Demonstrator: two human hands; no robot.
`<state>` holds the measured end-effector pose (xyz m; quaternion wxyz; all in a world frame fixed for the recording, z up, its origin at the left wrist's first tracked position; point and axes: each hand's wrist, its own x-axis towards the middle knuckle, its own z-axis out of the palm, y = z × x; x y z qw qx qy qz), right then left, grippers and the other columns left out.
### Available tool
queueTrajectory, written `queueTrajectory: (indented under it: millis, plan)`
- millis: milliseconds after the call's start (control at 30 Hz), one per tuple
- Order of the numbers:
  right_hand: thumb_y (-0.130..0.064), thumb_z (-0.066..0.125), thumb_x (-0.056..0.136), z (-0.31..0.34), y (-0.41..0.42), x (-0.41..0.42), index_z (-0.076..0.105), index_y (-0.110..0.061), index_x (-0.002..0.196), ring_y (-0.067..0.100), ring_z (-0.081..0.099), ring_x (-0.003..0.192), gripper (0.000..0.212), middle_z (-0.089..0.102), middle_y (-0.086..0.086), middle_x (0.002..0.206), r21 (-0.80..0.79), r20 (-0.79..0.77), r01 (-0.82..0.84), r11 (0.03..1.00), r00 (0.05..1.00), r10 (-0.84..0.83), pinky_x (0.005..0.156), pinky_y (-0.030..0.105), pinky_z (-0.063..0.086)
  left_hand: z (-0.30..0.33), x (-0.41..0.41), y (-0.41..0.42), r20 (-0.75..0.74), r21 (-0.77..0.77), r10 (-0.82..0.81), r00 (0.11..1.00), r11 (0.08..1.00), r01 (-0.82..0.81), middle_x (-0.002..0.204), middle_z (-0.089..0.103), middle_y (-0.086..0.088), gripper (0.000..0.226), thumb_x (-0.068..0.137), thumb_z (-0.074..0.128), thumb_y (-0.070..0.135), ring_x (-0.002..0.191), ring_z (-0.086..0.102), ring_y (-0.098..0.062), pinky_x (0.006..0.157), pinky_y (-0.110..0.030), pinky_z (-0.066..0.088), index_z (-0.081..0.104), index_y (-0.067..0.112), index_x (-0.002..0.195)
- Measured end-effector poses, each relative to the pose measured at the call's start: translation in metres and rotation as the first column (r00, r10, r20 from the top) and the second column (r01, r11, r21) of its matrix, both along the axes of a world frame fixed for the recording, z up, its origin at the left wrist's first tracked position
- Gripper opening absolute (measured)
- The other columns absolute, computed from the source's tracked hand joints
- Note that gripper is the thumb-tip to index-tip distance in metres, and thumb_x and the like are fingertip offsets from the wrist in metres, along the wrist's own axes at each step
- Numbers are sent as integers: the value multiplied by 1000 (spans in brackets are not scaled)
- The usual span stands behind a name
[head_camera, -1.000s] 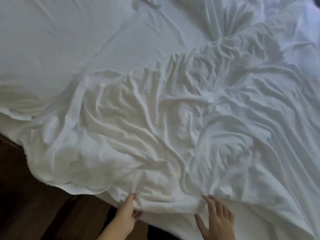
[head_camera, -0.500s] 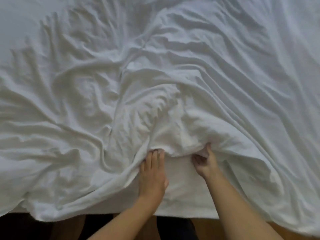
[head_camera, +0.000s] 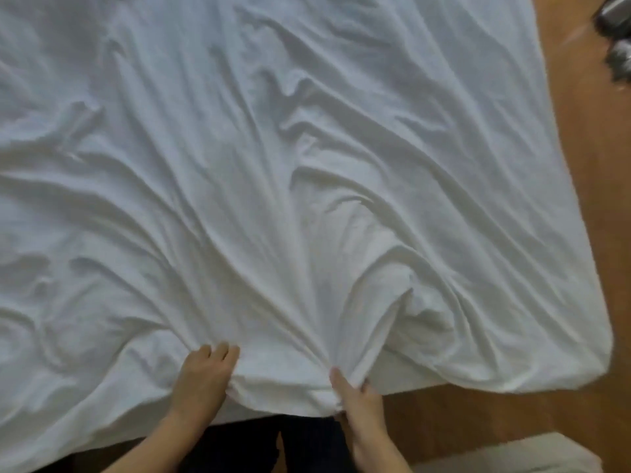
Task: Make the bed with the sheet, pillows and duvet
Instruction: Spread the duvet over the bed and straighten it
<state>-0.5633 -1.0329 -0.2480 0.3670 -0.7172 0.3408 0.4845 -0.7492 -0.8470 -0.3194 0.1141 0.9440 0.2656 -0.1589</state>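
Observation:
A white, heavily creased sheet (head_camera: pixel 273 182) covers nearly the whole view and hangs over the near edge of the bed. My left hand (head_camera: pixel 203 378) grips the sheet's near hem, fingers on top and the cloth bunched under the palm. My right hand (head_camera: pixel 356 394) pinches a gathered fold of the same hem a little to the right, thumb on top. Creases fan out from both hands across the bed. No pillow or duvet can be told apart from the sheet.
Wooden floor (head_camera: pixel 597 233) shows along the right side and below the bed's near right corner. A white soft object (head_camera: pixel 512 455) lies on the floor at the bottom right. Dark blurred items (head_camera: pixel 614 35) sit at the top right. My dark trousers (head_camera: pixel 273 445) are at the bed's edge.
The view has shifted right, bringing the bed's right edge and floor into sight. Both hands have drawn the hem toward me, and the left hand has gone from lying flat to gripping it.

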Motion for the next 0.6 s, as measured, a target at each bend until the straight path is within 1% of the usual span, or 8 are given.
queueTrajectory:
  millis: [67,133,200,267,333,400,533,600]
  plan:
    - [-51,73,85,-4,-31,16,54,-16,133,24,66,105,63,67,6,121,-4,-14,-53,999,999,53,79,34,52,-2,-1,-10,-84,-3,10,996,1000,-10,80,55,-14,30,62,58,-4,63,53,-35,53,-46,47,63,5,90]
    - [-55,67,87,-9,-65,58,41,-14,147,27,56,122,77,54,11,140,-109,171,19,994,985,0,95,40,47,4,20,-14,-137,-2,67,988,998,-68,89,55,-17,59,45,78,-7,74,55,-38,61,-50,46,58,2,100]
    - [-51,68,89,-11,-98,117,30,-8,153,35,46,132,86,39,16,152,-255,382,56,965,923,48,105,45,42,15,48,-33,-99,-16,126,987,992,-128,107,56,-19,89,35,87,4,93,55,-40,76,-56,43,55,1,118]
    - [-52,71,86,-15,-128,181,22,-8,155,41,36,139,95,28,21,156,-403,463,48,914,872,158,110,53,38,24,79,-64,15,-39,63,998,997,-62,129,52,-22,107,37,86,17,116,52,-41,95,-63,37,47,2,135]
    - [-60,72,81,-25,-159,237,10,-14,158,41,18,148,109,14,18,162,-499,439,24,866,869,228,116,60,27,28,110,-104,102,-37,-68,993,997,72,145,45,-21,112,43,83,24,133,45,-39,106,-66,30,41,3,145]
    - [-67,73,76,-36,-193,286,-2,-18,159,37,5,152,123,2,12,165,-533,374,13,846,901,222,119,61,18,28,144,-147,139,-50,-127,982,990,135,154,36,-19,110,50,82,28,142,36,-39,109,-67,28,39,4,149]
    - [-73,81,57,-58,-245,365,-11,-21,157,37,2,151,146,-5,8,165,-510,266,-100,854,926,268,121,58,14,21,230,-219,211,-22,-156,965,986,165,159,29,-18,98,63,78,17,148,25,-37,111,-69,24,37,12,152]
    - [-71,85,53,-64,-267,394,-14,-18,156,33,-6,152,152,-11,5,165,-515,242,-174,840,910,337,122,56,6,9,277,-252,176,-35,-181,968,981,190,161,25,-16,96,66,74,14,149,23,-36,110,-68,28,35,14,153]
